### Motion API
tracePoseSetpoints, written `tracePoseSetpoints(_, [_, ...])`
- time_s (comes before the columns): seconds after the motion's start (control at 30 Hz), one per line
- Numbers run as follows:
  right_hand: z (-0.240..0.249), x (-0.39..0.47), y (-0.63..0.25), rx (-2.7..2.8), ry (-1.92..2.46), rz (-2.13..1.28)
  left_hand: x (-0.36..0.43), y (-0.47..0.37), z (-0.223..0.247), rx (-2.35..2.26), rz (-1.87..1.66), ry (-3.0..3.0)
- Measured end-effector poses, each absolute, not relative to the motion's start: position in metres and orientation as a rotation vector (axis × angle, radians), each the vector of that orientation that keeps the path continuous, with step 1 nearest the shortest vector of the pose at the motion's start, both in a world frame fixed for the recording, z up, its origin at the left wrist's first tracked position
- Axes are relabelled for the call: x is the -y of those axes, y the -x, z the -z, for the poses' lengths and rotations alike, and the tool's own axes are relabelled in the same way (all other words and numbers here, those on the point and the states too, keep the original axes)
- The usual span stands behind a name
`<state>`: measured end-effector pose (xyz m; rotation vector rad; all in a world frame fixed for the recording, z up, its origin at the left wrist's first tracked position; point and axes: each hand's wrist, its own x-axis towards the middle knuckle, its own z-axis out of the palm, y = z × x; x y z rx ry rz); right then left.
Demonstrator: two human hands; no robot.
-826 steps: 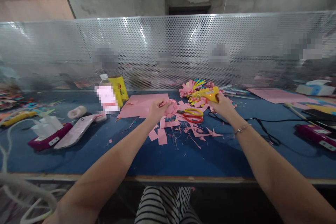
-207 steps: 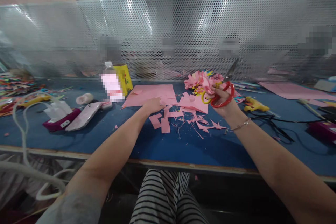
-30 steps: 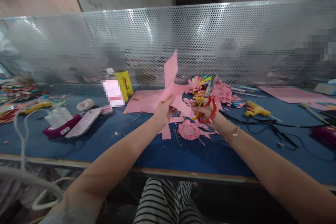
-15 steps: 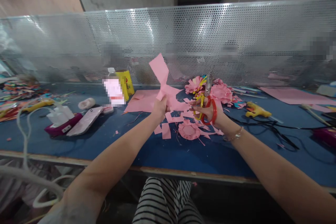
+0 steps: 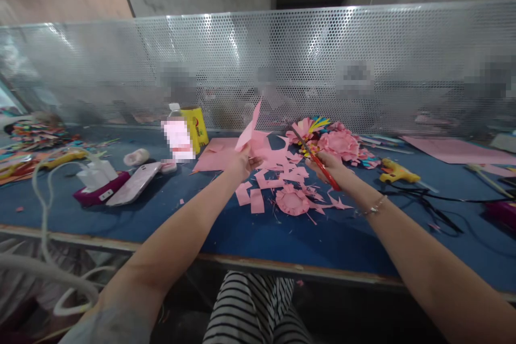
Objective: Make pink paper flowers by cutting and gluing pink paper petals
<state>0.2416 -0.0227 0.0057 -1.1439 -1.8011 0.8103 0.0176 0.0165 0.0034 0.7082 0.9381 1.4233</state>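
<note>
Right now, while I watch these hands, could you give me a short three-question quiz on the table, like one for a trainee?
1. What tool does the right hand hold?
2. True or false: the left hand holds a phone.
3. Fill in: compared with the yellow container, the round pink rosette lies ____ to the table's front edge.

Key:
1. Scissors.
2. False; it holds pink paper.
3. Closer.
</note>
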Motion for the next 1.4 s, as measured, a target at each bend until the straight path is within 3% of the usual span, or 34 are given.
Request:
tracePoseSetpoints(0.27, [-0.018,0.036,-0.247,1.863,1.236,-0.912,-0.02,-0.002,-0.014,-0.82,-1.568,-0.666])
tracePoseSetpoints(0.53, [0.0,0.02,-0.255,2.143,1.214,-0.772,-0.023,-0.002,-0.006,-0.861,-1.431,-0.76])
tracePoseSetpoints(1.4, [-0.009,0.024,-0.25,2.369,1.348,-0.474,-0.022,-0.005,-0.005,-0.889,-1.347,-0.88])
